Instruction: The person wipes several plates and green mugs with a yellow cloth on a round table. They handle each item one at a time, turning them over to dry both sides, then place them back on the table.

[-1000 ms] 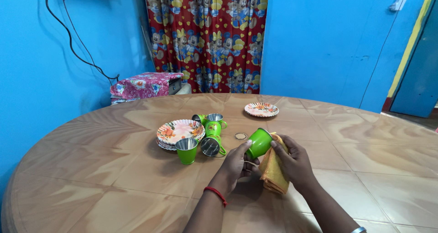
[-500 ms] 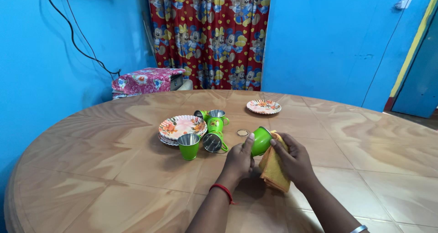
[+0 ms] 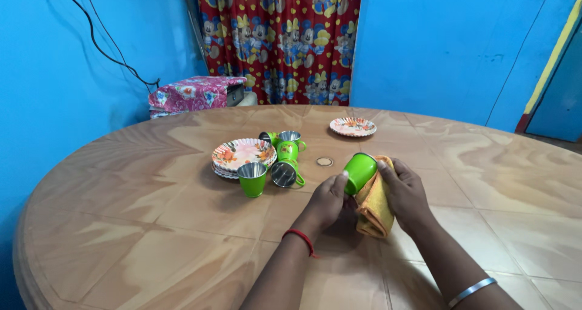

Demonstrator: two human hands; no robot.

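I hold a small bright green metal cup (image 3: 360,171) above the round wooden table (image 3: 151,213), near its middle and just right of the other cups. The cup is tipped over: its long axis slants from lower left to upper right, with the flat green bottom pointing up and away to the far right, and its mouth turned down toward my palms, hidden from view.

My left hand (image 3: 328,202) comes in from the near side, wrist straight with a red thread band (image 3: 301,239) round it, fingers curled closed about the lower left side of the cup, thumb tip pressed on its wall. My right hand (image 3: 407,195) is bent inward at the wrist, fingers wrapped around a folded yellow-orange cloth (image 3: 374,205), pressing it against the cup's right side. A silver bangle (image 3: 472,290) sits on that forearm.

To the left stand an upright green cup with steel lining (image 3: 251,179), more green cups lying tipped (image 3: 285,166), and a stack of floral plates (image 3: 242,156). A single floral plate (image 3: 353,126) lies farther off.
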